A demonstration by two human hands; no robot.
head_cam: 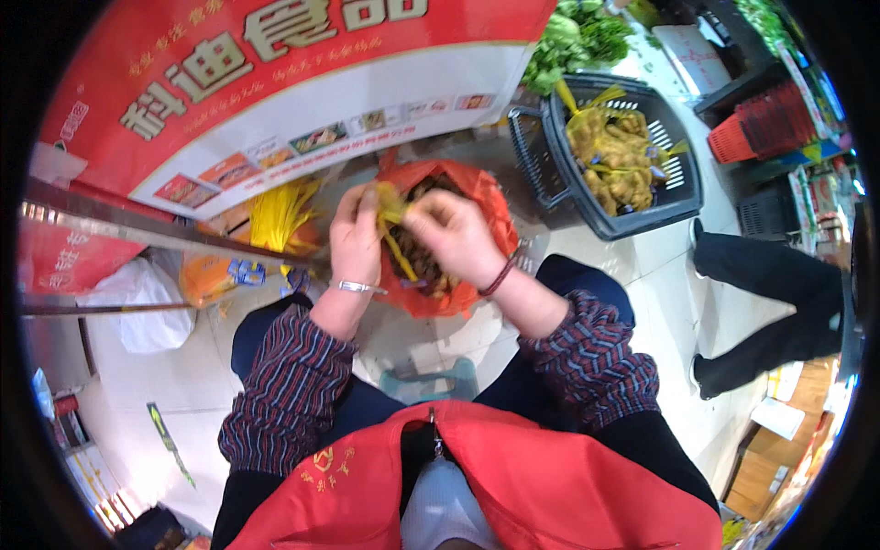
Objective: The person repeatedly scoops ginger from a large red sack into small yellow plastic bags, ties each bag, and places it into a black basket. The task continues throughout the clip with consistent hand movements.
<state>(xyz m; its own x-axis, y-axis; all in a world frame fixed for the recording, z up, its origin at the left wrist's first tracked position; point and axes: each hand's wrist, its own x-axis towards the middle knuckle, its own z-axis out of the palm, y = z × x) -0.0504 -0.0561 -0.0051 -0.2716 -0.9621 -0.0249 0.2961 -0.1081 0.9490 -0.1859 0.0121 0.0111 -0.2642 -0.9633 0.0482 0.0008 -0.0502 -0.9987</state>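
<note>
My left hand (357, 237) and my right hand (456, 237) both pinch a yellow mesh net bag (392, 201) between their fingers. The net's top is bunched between the hands, and a yellow strip with a small tag at its end hangs from it. Just below is an open red plastic bag (496, 199), standing on the floor. Brown, knobbly roots (407, 249), probably ginger, lie inside it, partly hidden by my hands. To the right, a dark grey shopping basket (629, 225) contains several filled yellow net bags (612, 155) of similar roots.
A red and white printed panel (323, 103) rises ahead. Loose yellow nets (282, 210) lie at left, near a white plastic bag (148, 306). A teal stool (430, 381) is beneath me. Another person's legs (760, 271) are at right, below stacked red baskets (760, 124).
</note>
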